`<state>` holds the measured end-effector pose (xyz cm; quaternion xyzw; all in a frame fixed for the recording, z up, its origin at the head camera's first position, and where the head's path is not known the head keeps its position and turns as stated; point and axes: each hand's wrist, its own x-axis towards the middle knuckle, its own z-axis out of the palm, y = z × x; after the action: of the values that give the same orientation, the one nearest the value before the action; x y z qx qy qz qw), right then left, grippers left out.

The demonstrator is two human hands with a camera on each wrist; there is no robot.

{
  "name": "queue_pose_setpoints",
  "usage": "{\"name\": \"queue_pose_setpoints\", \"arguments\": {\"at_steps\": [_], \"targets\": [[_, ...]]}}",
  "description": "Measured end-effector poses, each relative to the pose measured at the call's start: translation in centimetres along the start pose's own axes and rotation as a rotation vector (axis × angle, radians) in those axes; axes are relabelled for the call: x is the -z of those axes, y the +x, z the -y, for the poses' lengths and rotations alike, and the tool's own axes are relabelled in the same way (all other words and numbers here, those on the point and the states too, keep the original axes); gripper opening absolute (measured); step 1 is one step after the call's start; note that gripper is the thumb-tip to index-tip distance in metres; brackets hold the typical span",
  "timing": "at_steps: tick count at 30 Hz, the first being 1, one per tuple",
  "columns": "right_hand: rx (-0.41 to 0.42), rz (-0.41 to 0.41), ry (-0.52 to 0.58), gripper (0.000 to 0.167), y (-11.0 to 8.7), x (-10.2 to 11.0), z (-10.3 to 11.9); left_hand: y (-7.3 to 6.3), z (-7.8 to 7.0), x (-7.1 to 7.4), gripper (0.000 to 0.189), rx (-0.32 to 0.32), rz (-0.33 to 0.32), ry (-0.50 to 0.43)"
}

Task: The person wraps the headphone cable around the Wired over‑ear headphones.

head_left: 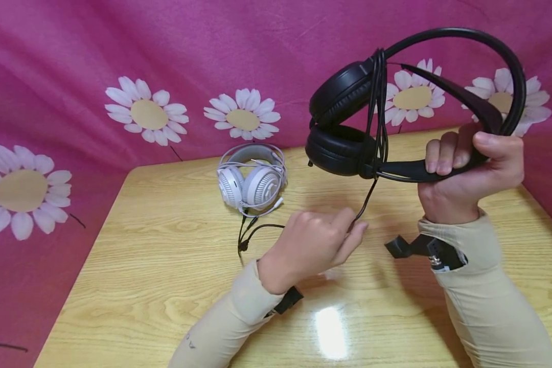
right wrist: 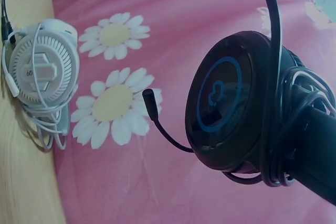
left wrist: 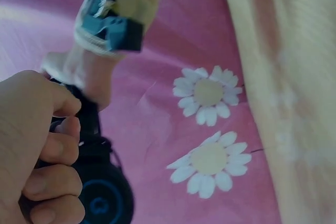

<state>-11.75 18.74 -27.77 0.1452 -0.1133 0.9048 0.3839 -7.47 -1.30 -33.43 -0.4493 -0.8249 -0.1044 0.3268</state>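
My right hand (head_left: 478, 166) grips the headband of a black over-ear headset (head_left: 340, 94) and holds it up above the table, ear cups toward the left. Several turns of its black cable (head_left: 380, 112) are wound across the headband near the cups. Lower down, my left hand (head_left: 310, 243) pinches a length of that cable that runs down from the coil; the rest trails out past the hand to the left. In the right wrist view, a thin boom microphone (right wrist: 150, 104) sticks out from the near cup, which bears a blue ring.
A white headset (head_left: 263, 190) with its own wound cable rests at the back of the wooden table (head_left: 165, 266). Black plugs (head_left: 244, 245) lie just in front of it. Behind the table hangs a pink cloth (head_left: 188, 46) with daisies.
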Motion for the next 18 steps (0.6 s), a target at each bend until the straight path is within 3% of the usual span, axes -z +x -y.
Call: {"name": "queue_pose_setpoints", "arguments": {"at_steps": [11,18], "targets": [[-0.026,-0.044,-0.013,0.027,0.3,0.8,-0.5,0.0,1.4,2.2,0.033,0.054,-0.034,0.036],[0.031,0.011,-0.117,0.028,0.3,1.2,-1.1,-0.1,2.1,3.1,0.035,0.138,-0.07,0.01]]}}
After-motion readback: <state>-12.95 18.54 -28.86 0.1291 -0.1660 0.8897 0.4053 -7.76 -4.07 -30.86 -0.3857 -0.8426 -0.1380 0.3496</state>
